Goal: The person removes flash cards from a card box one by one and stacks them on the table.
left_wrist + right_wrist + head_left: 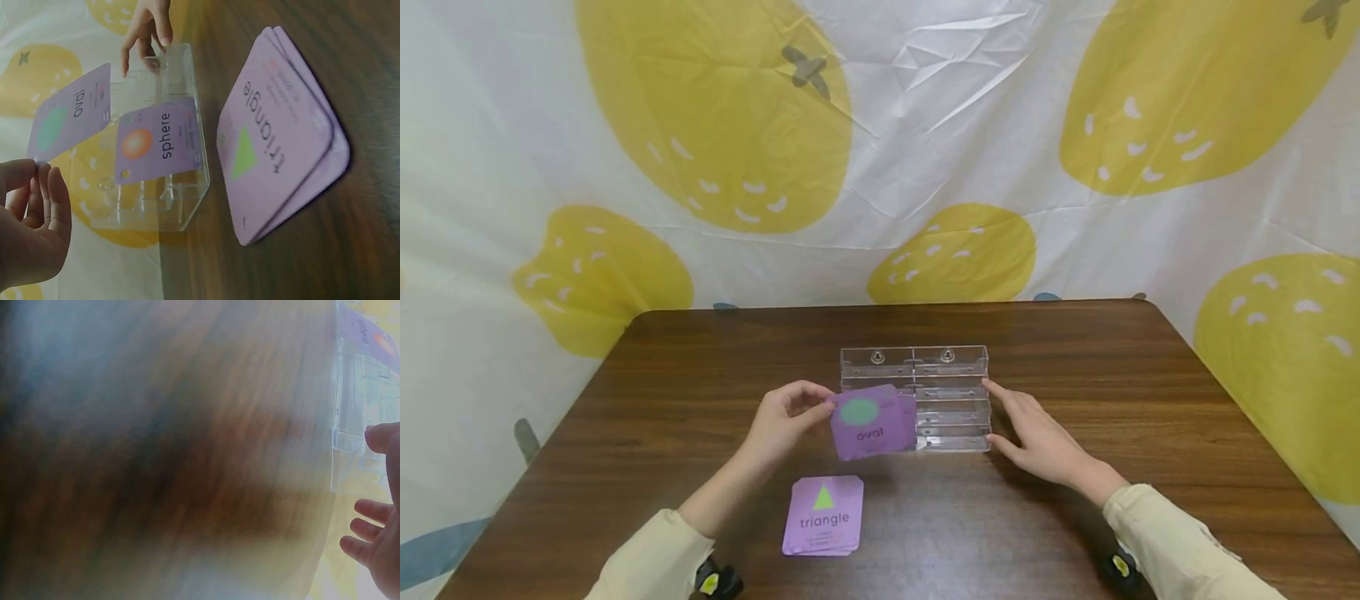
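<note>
My left hand pinches the corner of a purple flash card marked "oval", held up in front of a clear tiered card rack. In the left wrist view the oval card is apart from a "sphere" card, which stands in the lower front pocket of the rack. From the head the oval card overlaps most of the sphere card. My right hand has its fingers extended at the rack's right side, fingertips right at its edge; it grips no card.
A small stack of purple cards, "triangle" on top, lies on the brown wooden table in front of the rack, nearer me. Behind the table hangs a white cloth printed with yellow fruit.
</note>
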Available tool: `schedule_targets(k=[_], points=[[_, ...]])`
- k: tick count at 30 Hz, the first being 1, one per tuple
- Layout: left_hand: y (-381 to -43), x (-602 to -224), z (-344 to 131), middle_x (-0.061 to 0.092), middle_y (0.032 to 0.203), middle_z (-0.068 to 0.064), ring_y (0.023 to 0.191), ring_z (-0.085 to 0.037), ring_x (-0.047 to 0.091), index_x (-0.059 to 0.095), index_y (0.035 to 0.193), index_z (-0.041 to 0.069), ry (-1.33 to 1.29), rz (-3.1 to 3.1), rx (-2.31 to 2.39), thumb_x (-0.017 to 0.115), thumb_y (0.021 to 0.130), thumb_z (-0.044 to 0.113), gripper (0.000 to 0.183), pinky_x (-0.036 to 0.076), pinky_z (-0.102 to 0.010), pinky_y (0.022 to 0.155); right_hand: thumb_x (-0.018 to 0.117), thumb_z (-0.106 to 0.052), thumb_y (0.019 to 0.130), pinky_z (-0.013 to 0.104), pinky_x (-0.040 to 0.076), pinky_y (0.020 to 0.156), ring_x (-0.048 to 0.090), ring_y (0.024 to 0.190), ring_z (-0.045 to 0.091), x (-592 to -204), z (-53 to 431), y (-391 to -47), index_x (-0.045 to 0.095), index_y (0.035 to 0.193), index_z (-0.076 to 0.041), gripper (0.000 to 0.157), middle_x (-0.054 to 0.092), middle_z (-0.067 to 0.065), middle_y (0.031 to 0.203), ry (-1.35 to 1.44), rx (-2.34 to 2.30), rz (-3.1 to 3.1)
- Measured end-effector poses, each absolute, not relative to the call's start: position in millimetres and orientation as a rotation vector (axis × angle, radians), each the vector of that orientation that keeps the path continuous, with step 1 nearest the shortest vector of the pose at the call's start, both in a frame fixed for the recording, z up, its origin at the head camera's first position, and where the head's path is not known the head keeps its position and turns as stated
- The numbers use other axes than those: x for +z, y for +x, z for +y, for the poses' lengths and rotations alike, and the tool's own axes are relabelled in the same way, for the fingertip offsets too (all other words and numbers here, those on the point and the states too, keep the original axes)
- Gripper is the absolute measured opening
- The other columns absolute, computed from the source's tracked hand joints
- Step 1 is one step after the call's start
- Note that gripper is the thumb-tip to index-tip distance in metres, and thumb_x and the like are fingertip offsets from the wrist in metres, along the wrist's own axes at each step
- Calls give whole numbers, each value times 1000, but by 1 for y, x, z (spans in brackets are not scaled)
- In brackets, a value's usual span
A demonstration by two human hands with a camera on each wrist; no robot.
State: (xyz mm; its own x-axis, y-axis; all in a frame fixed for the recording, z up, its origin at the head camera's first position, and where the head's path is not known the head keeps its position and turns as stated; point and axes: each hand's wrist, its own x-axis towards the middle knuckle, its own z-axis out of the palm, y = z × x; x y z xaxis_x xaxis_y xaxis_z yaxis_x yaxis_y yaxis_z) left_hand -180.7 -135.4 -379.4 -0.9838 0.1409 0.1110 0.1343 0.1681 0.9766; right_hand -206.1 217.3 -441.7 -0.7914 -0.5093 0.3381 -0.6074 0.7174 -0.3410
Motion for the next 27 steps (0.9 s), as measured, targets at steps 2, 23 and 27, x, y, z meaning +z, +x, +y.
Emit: schedule_targets(k=[2,23,27], points=[[-177,-380,-139,64,86,-10,71,-11,60,58,99,-10,256,2375,2007,62,83,2,20,53,-30,63,65,-20,83,46,34,97,39,121,30,-441,217,-206,21,143,-9,75,39,15,136,886,655,-2713],[-151,-395,-169,64,90,-7,76,-13,59,58,105,-8,101,2308,1942,64,83,9,28,53,-29,67,67,-16,81,48,35,96,40,119,33,-441,216,-206,22,142,-6,76,41,17,134,892,643,-2692],[-147,-399,-174,64,89,-6,75,-12,59,58,106,-9,66,2288,1941,64,83,9,30,52,-27,65,67,-17,81,48,35,96,40,119,33,-442,216,-206,22,142,-7,76,41,18,134,885,641,-2701]])
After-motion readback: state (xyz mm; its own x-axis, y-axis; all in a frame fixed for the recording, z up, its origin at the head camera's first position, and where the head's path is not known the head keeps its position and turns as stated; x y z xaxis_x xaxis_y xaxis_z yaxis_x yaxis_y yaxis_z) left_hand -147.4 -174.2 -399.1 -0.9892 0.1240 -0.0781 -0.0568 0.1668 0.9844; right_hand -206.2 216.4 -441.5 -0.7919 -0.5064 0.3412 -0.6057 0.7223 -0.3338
